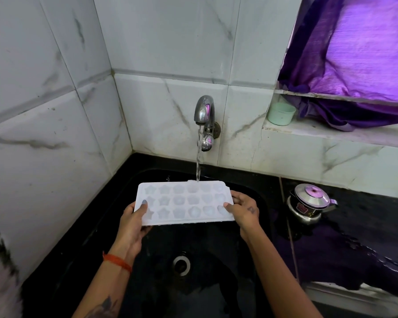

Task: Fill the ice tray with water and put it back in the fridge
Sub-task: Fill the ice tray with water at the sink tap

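Gripping the white ice tray at its short ends, the left hand and right hand hold it over the black sink. Beyond both hands, tap water strikes the tray's far edge.

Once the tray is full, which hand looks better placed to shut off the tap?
Probably the right hand. It grips the ice tray's end nearer the tap's knob, while the left hand holds the far end, toward the corner wall.

Steel kettle on black counter, right of sink; green cup on window ledge; purple curtain above.
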### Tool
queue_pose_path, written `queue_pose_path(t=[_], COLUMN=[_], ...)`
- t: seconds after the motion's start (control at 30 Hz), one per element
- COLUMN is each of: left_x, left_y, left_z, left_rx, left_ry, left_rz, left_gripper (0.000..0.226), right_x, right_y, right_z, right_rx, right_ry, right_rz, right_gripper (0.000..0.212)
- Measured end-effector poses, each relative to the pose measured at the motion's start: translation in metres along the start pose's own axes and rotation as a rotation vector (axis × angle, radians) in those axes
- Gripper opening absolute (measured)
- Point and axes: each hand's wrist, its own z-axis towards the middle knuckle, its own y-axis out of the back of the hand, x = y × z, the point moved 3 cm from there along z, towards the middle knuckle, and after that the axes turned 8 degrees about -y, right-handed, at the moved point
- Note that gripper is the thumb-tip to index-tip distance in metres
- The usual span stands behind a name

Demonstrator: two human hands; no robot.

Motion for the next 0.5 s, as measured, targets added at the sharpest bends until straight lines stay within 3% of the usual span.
queue_pose_path(t=[0.3, 0.5], left_x=[-0.001, -0.001], left_y=[0.019, 0.018], left_z=[0.003, -0.003], left_rx=[-0.147, -0.179], left_ry=[-0.028, -0.070], left_rz=[-0.042, -0.102], left_gripper=[0.036, 0.035], right_x=[0.007, 0.017], right_y=[-0.023, -0.029], right_z=[-0.005, 0.000], right_rx=[0.053, 0.071], right_ry=[0.010, 0.050], right_rz=[-0.074, -0.074], right_gripper=[0.043, 0.041])
